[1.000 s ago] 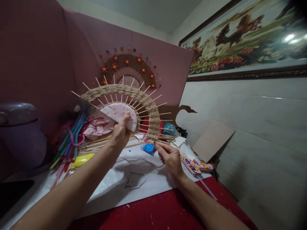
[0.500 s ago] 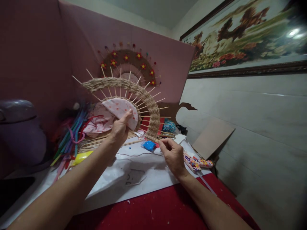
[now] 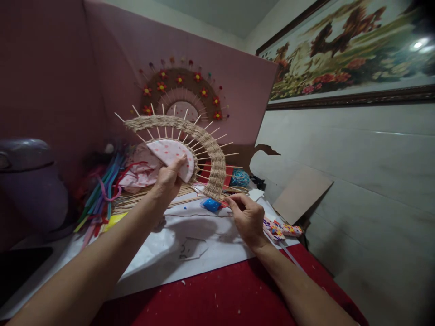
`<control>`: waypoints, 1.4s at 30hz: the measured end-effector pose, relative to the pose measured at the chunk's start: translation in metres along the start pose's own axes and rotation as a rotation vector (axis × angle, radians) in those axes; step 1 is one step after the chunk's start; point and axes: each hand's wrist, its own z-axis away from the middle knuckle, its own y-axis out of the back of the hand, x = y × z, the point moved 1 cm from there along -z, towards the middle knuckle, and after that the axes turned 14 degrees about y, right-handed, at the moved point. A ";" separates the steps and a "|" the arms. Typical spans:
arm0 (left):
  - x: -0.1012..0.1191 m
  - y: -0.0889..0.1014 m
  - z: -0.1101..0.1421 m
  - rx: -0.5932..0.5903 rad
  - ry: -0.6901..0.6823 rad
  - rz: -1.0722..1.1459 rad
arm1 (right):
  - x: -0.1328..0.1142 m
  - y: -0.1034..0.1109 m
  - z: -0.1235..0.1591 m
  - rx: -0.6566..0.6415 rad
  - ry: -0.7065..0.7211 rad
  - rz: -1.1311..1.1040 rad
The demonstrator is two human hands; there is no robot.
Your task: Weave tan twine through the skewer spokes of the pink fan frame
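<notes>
My left hand (image 3: 171,174) grips a half-round woven fan (image 3: 216,158) by its cloth-covered centre (image 3: 166,153), thumb on the white fabric with pink dots. Thin wooden sticks radiate from the centre through a band of twisted tan cord, their tips poking out beyond it. At the band's lower right end, my right hand (image 3: 247,217) pinches with thumb and forefinger; a stick end or cord seems to be between them, too small to tell. The fan is held tilted above the table.
A finished-looking fan with red flowers (image 3: 180,80) hangs on the pink board behind. On the white sheet (image 3: 152,258) lie a blue packet (image 3: 211,205), thin sticks (image 3: 136,203), coloured pipe cleaners (image 3: 102,199) and blue yarn (image 3: 239,177). Flowered fabric (image 3: 283,230) lies right; a purple appliance (image 3: 32,190) stands left.
The fan has turned slightly and its upper left end has shifted right and down. My right hand has moved a little to the right, still pinching at the band's end.
</notes>
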 end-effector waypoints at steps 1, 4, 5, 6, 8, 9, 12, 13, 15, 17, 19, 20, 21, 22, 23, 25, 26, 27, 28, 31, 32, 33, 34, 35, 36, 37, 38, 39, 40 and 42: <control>0.002 0.001 -0.001 0.008 0.009 0.018 | 0.000 0.001 0.000 0.004 -0.006 -0.007; 0.010 0.003 -0.004 0.023 0.017 0.067 | -0.001 0.003 -0.002 0.011 -0.016 -0.040; 0.013 0.004 -0.005 0.029 0.016 0.080 | 0.000 0.003 -0.002 0.018 -0.023 -0.057; 0.015 0.005 -0.006 0.036 0.016 0.092 | 0.000 0.003 -0.003 0.024 -0.033 -0.078; 0.020 0.007 -0.007 0.045 0.017 0.108 | 0.002 0.003 -0.003 0.030 -0.061 -0.127; 0.022 0.008 -0.007 0.043 0.024 0.110 | 0.003 0.002 -0.002 0.030 -0.073 -0.153; 0.024 0.009 -0.007 0.034 0.045 0.108 | 0.003 0.000 -0.001 0.029 -0.102 -0.222; 0.023 0.009 -0.007 0.032 0.058 0.107 | 0.002 -0.001 -0.001 0.030 -0.112 -0.245; 0.020 0.008 -0.006 0.026 0.083 0.103 | 0.002 -0.003 0.000 0.029 -0.139 -0.304; 0.015 0.006 -0.004 0.009 0.106 0.089 | 0.002 -0.006 -0.001 0.023 -0.169 -0.385; 0.010 0.004 -0.002 -0.012 0.119 0.075 | 0.002 -0.008 -0.002 0.007 -0.182 -0.474; 0.007 0.002 0.000 -0.023 0.126 0.068 | 0.002 -0.009 -0.002 -0.001 -0.182 -0.509; 0.004 0.001 0.001 -0.032 0.137 0.061 | 0.002 -0.010 -0.002 -0.009 -0.183 -0.533; 0.002 0.000 0.002 -0.037 0.147 0.057 | 0.003 -0.011 -0.002 -0.014 -0.188 -0.549; 0.000 -0.001 0.003 -0.037 0.154 0.053 | 0.003 -0.011 -0.002 -0.016 -0.198 -0.560; -0.003 -0.002 0.006 -0.032 0.181 0.044 | 0.003 -0.011 -0.002 -0.010 -0.230 -0.577; -0.005 -0.003 0.006 -0.031 0.199 0.043 | 0.003 -0.011 -0.001 -0.006 -0.246 -0.585; -0.006 -0.003 0.007 -0.033 0.219 0.044 | 0.003 -0.010 -0.001 -0.003 -0.257 -0.594; -0.006 -0.003 0.007 -0.037 0.236 0.045 | 0.003 -0.010 -0.001 0.001 -0.264 -0.599; -0.007 -0.001 0.005 -0.043 0.231 0.050 | 0.001 -0.009 -0.001 0.011 -0.270 -0.595; -0.006 -0.001 0.005 -0.044 0.218 0.048 | 0.001 -0.009 -0.001 0.016 -0.273 -0.591; -0.006 0.000 0.004 -0.045 0.206 0.045 | 0.000 -0.009 -0.001 0.022 -0.277 -0.587; -0.006 0.000 0.004 -0.046 0.199 0.041 | 0.000 -0.010 -0.001 0.028 -0.280 -0.582; -0.006 0.000 0.003 -0.045 0.197 0.038 | 0.001 -0.010 -0.001 0.035 -0.285 -0.579; -0.006 0.000 0.004 -0.043 0.198 0.034 | 0.001 -0.010 -0.001 0.041 -0.289 -0.578; -0.006 0.000 0.004 -0.040 0.200 0.033 | 0.001 -0.010 -0.001 0.044 -0.292 -0.581; -0.005 0.000 0.005 -0.036 0.200 0.032 | 0.002 -0.011 -0.001 0.046 -0.293 -0.586; -0.005 -0.001 0.005 -0.036 0.202 0.031 | 0.002 -0.011 0.000 0.045 -0.292 -0.592; -0.005 -0.001 0.006 -0.035 0.205 0.028 | 0.002 -0.011 0.000 0.044 -0.289 -0.595; -0.004 -0.002 0.007 -0.032 0.218 0.024 | 0.002 -0.010 0.000 0.039 -0.271 -0.589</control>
